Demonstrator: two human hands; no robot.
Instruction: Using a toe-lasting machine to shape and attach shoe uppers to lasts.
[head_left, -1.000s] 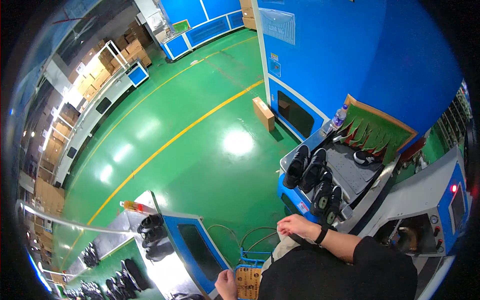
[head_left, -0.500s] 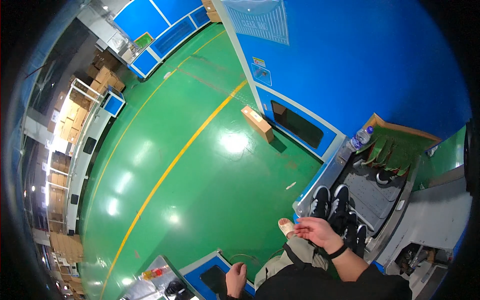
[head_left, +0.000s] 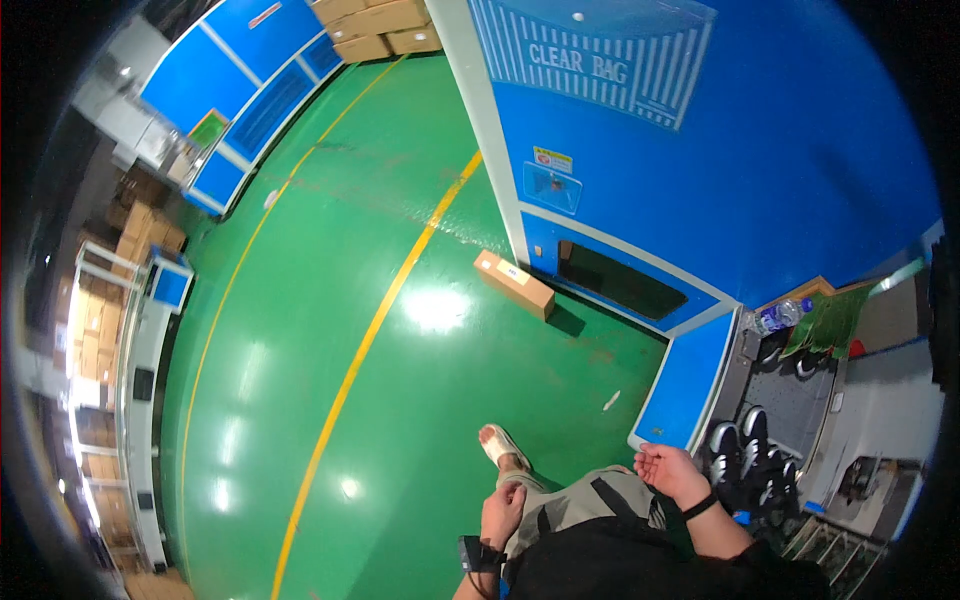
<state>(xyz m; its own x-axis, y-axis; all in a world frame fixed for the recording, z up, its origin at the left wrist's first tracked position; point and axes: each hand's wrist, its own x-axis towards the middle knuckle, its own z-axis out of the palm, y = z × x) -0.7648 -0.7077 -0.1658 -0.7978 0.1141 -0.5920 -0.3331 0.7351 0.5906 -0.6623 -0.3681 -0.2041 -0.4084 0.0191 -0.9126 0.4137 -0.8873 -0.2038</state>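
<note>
My left hand [head_left: 503, 512] hangs over my trouser leg, its fingers curled in and nothing seen in them. A black device [head_left: 482, 555] is strapped to that wrist. My right hand [head_left: 668, 470] is held beside my thigh, fingers loosely bent and apart, holding nothing. It wears a black wristband [head_left: 699, 507]. Nearest to it are the corner of a blue machine panel [head_left: 685, 385] and, further right, several black sneakers [head_left: 755, 430] with white soles, lying on a grey conveyor bed [head_left: 785, 395].
A long cardboard box [head_left: 515, 285] lies on the green floor [head_left: 330, 300] against a big blue machine [head_left: 780, 150]. A plastic bottle [head_left: 782, 317] rests by green flaps [head_left: 825, 325]. A yellow line [head_left: 355, 365] crosses the floor. Cartons [head_left: 375, 25] and a white-framed line [head_left: 140, 410] stand further off.
My view has turned and moved forward; the blue machine and sneakers sit further right. A foot has stepped ahead. The near-left table has left view, and my right fingers are more bent.
</note>
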